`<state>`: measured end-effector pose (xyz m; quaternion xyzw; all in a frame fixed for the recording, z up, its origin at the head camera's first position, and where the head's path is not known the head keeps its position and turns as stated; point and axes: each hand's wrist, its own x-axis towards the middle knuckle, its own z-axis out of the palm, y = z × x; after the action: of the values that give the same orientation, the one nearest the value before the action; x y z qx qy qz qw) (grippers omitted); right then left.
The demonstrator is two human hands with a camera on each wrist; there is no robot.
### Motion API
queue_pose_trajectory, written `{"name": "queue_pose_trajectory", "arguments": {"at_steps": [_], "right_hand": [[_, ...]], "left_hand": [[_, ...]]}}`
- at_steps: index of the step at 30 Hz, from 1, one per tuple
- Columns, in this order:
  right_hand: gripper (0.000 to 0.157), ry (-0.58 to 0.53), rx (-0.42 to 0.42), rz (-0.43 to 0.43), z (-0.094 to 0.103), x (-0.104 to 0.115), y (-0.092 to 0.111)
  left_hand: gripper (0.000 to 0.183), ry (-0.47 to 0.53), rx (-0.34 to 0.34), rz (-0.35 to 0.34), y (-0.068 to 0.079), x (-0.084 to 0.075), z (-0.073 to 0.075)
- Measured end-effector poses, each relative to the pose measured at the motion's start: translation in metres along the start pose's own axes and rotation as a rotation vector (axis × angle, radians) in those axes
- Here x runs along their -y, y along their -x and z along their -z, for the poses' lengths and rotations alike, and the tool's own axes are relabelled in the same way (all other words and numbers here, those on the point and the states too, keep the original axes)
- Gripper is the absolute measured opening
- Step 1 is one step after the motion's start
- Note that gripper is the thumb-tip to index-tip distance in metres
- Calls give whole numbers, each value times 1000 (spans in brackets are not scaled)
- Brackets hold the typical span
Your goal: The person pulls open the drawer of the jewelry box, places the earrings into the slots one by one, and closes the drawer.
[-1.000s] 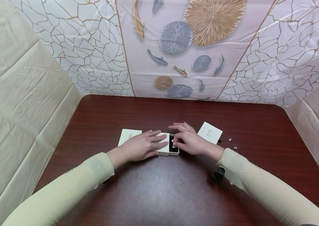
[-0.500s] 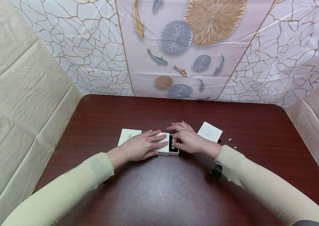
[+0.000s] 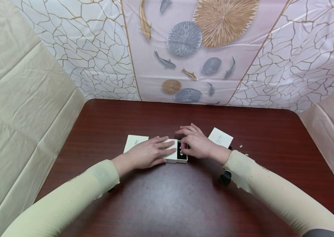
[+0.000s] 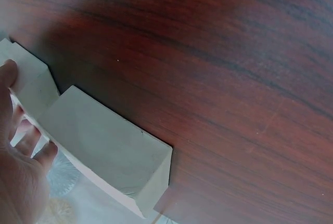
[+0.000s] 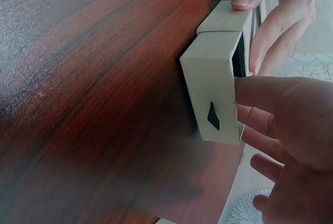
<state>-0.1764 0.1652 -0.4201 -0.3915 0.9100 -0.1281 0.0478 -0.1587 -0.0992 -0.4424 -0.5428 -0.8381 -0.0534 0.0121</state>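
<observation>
Head view: middle box [image 3: 172,157], white, sits on a dark red-brown wood-grain table [image 3: 167,207]; its black-lined tray [image 3: 182,161] sticks partway out on the right; glare on the tabletop, nearer the wearer than the box; far drape [image 3: 95,49] beyond the box, white with gold crackle lines, pinkish centre panel printed with gold and grey discs and fish; beige drapes [image 3: 21,98] well off to both sides of it; left hand [image 3: 150,153] lies over the box top, fingers straight, slightly apart; right hand [image 3: 199,144] is at the tray, thumb and forefinger close together over the lining at a small pale piece [image 3: 181,153]; can't tell if they pinch it; left box [image 3: 134,141] is left of the middle box, partly covered by the left hand; right box [image 3: 221,135] sits to its right, turned at an angle; two pale bits [image 3: 241,146] farther right; script on left and right boxes, too small to read; middle box's print mostly under fingers.

Left wrist: left box fills the middle, plain walls; middle box behind it, left thumb on its side.

Right wrist: tray end has a black tab [image 5: 214,117]; left thumb presses the middle box's side; right fingers at the tray's open face, tips partly hidden.
</observation>
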Motion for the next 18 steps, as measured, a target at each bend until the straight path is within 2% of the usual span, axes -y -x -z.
{"name": "queue_pose_trajectory", "arguments": {"at_steps": [12,18], "right_hand": [[24,43,-25,-8,1,3,0],[22,-27,-125,-10,10,-2,7]], "left_hand": [[52,0,0,3,0,0,0],[52,13,-5,0,0,1,-1]]}}
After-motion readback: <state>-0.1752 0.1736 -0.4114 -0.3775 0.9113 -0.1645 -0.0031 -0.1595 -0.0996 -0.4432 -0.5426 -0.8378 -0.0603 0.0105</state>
